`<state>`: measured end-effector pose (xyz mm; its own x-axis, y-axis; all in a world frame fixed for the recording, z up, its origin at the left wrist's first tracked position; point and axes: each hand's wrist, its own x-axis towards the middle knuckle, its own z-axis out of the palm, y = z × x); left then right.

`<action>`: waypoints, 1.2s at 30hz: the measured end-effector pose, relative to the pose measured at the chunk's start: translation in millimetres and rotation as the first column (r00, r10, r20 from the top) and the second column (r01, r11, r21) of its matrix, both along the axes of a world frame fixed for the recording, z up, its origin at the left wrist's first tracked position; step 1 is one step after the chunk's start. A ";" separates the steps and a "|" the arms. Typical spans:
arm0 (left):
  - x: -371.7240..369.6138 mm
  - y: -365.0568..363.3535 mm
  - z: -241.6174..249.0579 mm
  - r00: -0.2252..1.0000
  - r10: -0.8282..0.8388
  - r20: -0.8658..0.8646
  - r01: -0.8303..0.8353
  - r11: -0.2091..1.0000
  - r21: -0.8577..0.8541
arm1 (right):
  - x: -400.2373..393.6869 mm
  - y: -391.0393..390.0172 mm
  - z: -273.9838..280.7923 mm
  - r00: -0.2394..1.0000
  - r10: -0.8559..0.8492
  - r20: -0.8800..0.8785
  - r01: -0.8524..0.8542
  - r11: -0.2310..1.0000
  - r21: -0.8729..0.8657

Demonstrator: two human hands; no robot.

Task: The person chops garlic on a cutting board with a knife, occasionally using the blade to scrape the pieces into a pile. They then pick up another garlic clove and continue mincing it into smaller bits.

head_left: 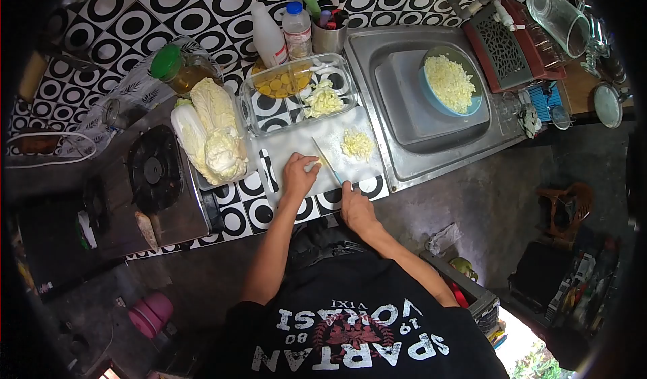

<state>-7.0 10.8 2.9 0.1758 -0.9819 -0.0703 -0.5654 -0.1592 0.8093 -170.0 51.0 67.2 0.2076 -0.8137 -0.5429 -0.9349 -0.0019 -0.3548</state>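
Cutting by hand on a board. The left hand (297,177) pinches a small pale-yellow piece (317,164) between thumb and fingertips, pressing it to the translucent whitish cutting board (337,128); its exact outline is partly hidden by the fingers. The right hand (358,208) is closed round the blue handle of a slim metal knife (326,155), whose blade points away from the body and slants towards the left hand's side. For sound technique, the left fingertips are best curled back, thumb tucked behind, so that the knuckles guide the flat of the blade; short, even strokes with the tip low should give pieces of uniform size, and the grip should retreat in small steps as the piece shortens, since so small a remnant may roll or bring the edge close to the skin.

Position relative to the grip: the piece lies at the left fingertips, just beside the blade on its left side. Across the blade, a loose heap of finely chopped pale-yellow bits (358,144) rests on the board, apart from both hands. Beyond the board's far edge is a clear rectangular dish (254,120) with larger pale pieces (323,100) in it
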 end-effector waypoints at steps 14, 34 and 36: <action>-0.7 0.0 -1.6 1.000 -0.001 -0.016 0.000 0.999 -0.042 | 4.6 -14.7 -13.6 0.998 0.057 0.018 -0.055 0.994 -0.099; -0.5 7.8 -2.9 1.000 0.000 -0.005 -0.001 0.999 -0.049 | 0.9 -10.2 -4.9 0.996 0.079 0.039 -0.076 0.993 -0.088; -0.8 8.2 -3.4 1.000 0.003 -0.007 -0.003 0.999 -0.049 | -2.3 -2.5 0.3 0.995 0.091 0.040 -0.087 0.992 -0.091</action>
<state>-7.8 19.0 -0.5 0.1785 -0.9837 -0.0229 -0.5594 -0.1206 0.8201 -172.2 48.5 67.5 0.3031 -0.8358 -0.4578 -0.9133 -0.1177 -0.3898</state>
